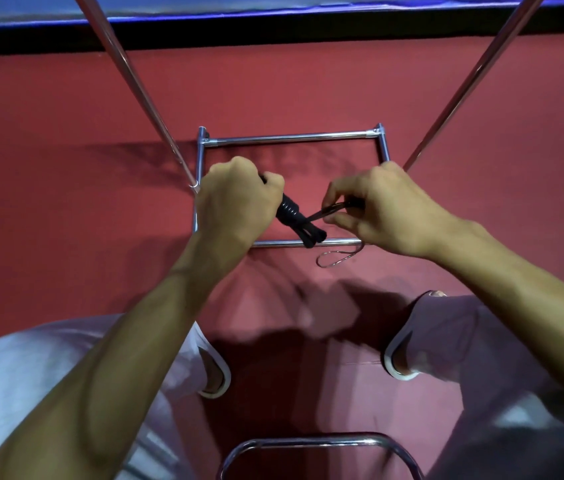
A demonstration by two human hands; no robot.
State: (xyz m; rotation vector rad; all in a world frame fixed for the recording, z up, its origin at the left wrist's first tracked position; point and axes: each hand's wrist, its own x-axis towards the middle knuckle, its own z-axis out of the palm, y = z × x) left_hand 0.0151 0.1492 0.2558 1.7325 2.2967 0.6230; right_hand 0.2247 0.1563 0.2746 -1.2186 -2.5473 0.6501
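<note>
A red cloth (pixel 66 116) covers the whole surface under the work, slightly creased and crossed by dark shadows. Nearest the camera a curved chrome tube (pixel 308 441) arches over the cloth at the bottom edge; on either side of it lie the person's legs in pale shorts (pixel 14 375), hems edged in white. Both bare forearms reach forward from there and meet over the middle of the cloth.

The left hand (pixel 235 199) is closed in a fist, its grip clamped round the upper end of a black cord bundle (pixel 294 216); the bundle sticks out of the fist slanting down to the right, bound by several tight coils, with looped ends at its lower tip. The right hand (pixel 384 209) sits just beside it, its grip pinched together on a thin black strand (pixel 329 211) that runs taut from the bundle to thumb and forefinger; the other fingers curl loosely.

Just below the right hand a thin wire loop (pixel 336 256) lies flat on the cloth. Behind the hands stands a rectangular chrome frame (pixel 291 136); the bundle's tip overlaps its near bar. Two chrome rods (pixel 128 74) slant outward and up from the frame's sides; beyond, a black strip (pixel 273 32) and a blue band (pixel 273 8) close the view.
</note>
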